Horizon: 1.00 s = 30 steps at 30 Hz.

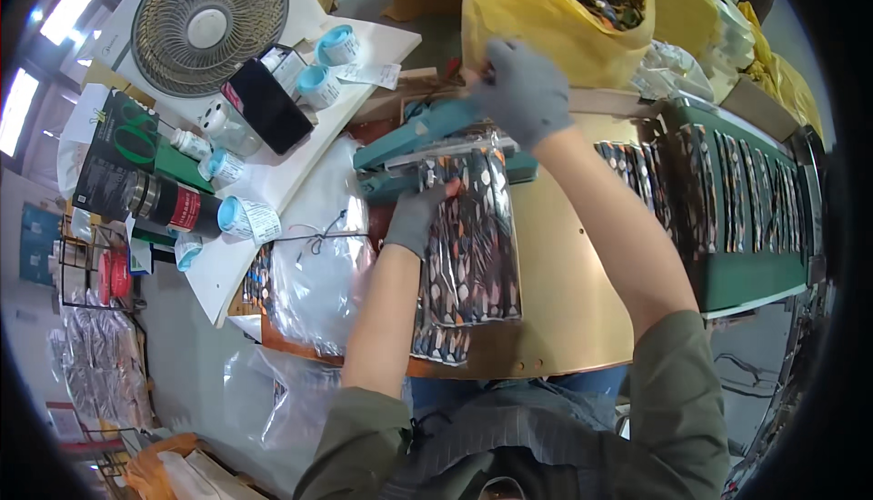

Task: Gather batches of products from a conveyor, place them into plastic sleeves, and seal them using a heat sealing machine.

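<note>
My left hand [414, 218], in a grey glove, grips the upper left edge of a clear-wrapped packet [468, 245] with a dark, feather-like pattern. The packet's top end lies at the jaws of a teal hand heat sealer [386, 182]. My right hand [523, 91], gloved too and slightly blurred, is closed at the far end of the sealer's raised lever [418, 132]; its fingertips are partly hidden. Under the held packet, another patterned packet [441, 345] shows at the front. To the left lies a stack of clear plastic bags [318, 268] tied with dark string.
On the right, a green conveyor belt [755, 277] carries a row of packets. A yellow bag [518, 23] of patterned scraps stands behind the brass-coloured tabletop [573, 291]. The white side table [286, 186] bears a fan [209, 23], phone [266, 106], flask [173, 202] and several label rolls.
</note>
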Each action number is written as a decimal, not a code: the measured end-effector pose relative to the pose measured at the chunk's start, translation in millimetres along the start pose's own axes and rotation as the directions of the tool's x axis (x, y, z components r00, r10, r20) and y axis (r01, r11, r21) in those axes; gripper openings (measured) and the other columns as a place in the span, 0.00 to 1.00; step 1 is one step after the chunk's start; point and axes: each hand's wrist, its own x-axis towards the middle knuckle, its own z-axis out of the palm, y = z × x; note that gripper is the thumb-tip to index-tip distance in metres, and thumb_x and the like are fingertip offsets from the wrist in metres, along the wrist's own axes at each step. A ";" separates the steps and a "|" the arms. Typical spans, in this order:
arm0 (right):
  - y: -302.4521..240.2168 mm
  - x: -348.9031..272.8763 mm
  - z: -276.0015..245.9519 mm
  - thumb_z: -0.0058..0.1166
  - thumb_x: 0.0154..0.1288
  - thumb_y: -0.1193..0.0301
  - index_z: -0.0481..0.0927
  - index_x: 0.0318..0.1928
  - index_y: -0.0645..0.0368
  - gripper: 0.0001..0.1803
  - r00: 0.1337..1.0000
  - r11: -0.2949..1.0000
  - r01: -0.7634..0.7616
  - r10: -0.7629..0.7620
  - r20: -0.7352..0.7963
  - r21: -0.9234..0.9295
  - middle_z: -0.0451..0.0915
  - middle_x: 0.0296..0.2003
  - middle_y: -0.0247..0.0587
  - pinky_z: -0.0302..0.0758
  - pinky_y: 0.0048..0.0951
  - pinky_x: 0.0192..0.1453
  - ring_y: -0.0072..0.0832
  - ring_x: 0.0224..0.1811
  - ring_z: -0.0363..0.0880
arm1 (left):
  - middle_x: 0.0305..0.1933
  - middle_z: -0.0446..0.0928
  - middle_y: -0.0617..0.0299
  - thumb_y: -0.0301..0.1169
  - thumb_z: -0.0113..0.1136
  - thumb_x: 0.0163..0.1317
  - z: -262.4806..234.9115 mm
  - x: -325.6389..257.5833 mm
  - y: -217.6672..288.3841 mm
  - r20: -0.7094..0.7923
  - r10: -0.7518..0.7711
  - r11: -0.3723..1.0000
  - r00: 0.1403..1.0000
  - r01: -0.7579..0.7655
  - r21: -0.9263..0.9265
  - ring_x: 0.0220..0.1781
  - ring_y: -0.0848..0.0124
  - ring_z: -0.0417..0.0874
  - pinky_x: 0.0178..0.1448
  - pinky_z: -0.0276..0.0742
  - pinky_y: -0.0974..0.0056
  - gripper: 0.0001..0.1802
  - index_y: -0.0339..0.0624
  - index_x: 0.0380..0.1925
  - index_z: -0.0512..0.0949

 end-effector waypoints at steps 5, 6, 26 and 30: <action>57.7 -50.4 45.4 0.50 0.59 0.61 0.76 0.31 0.56 0.11 0.974 0.977 -0.171 0.187 0.129 -0.129 0.78 0.30 0.48 0.74 0.46 0.33 0.49 0.29 0.78 | 0.39 0.81 0.58 0.34 0.70 0.49 8.1 -9.4 -4.9 0.061 0.158 0.986 0.986 -0.161 0.049 0.37 0.70 0.80 0.44 0.74 0.66 0.22 0.29 0.40 0.80; 59.9 -51.3 49.2 0.50 0.59 0.61 0.76 0.31 0.56 0.11 0.972 0.976 -0.173 0.190 0.136 -0.130 0.78 0.30 0.48 0.74 0.46 0.33 0.49 0.29 0.78 | 0.38 0.80 0.58 0.35 0.71 0.47 7.2 -9.8 -5.4 0.069 0.161 0.986 0.985 -0.164 0.038 0.37 0.70 0.79 0.44 0.73 0.65 0.24 0.28 0.40 0.79; 35.1 -201.8 -16.1 0.68 0.50 0.69 0.53 0.67 0.65 0.48 0.873 0.170 -0.488 0.066 0.484 0.856 0.69 0.58 0.45 0.69 0.30 0.59 0.26 0.56 0.71 | 0.44 0.79 0.60 0.26 0.67 0.50 46.4 -111.2 6.6 0.197 0.587 0.797 0.786 -0.603 0.029 0.44 0.72 0.78 0.49 0.73 0.68 0.20 0.35 0.45 0.78; 13.3 -226.3 -89.0 0.70 0.46 0.73 0.59 0.64 0.63 0.45 0.860 0.159 -0.510 0.110 0.499 0.845 0.73 0.52 0.37 0.72 0.26 0.55 0.21 0.50 0.73 | 0.41 0.80 0.62 0.23 0.67 0.49 65.9 -171.2 -2.6 0.383 0.628 0.729 0.677 -0.684 0.014 0.42 0.73 0.79 0.48 0.75 0.69 0.19 0.35 0.44 0.77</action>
